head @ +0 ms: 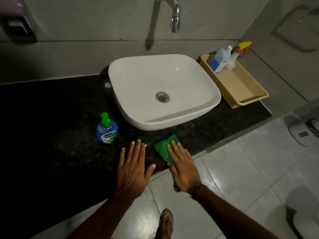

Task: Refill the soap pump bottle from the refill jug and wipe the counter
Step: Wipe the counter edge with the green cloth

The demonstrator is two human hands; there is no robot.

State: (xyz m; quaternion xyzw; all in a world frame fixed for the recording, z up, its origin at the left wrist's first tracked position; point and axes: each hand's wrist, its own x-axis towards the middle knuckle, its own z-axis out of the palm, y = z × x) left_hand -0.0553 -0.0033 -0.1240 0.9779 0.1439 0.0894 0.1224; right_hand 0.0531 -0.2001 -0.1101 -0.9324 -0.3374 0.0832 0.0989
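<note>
Wiping cloth pressed flat on the dark bench.

One green cloth (164,149) is held down near the bench (51,118) front edge by the right hand (184,171), fingers (174,149) flat and together. The left hand (133,171) is laid beside it, fingers spread, holding nothing. One soap pump bottle (107,130) stands left of one white sink (164,90). Two bottles are kept in one tan tray (241,90): one blue jug (219,61), one spray bottle (233,57).

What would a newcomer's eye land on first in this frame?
Probably the white ceramic basin in the centre of the black speckled counter. Next, the right hand pressed flat on a green cloth at the counter's front edge, with the left hand spread open beside it. Left of the basin stands a blue soap pump bottle with a green top.
</note>
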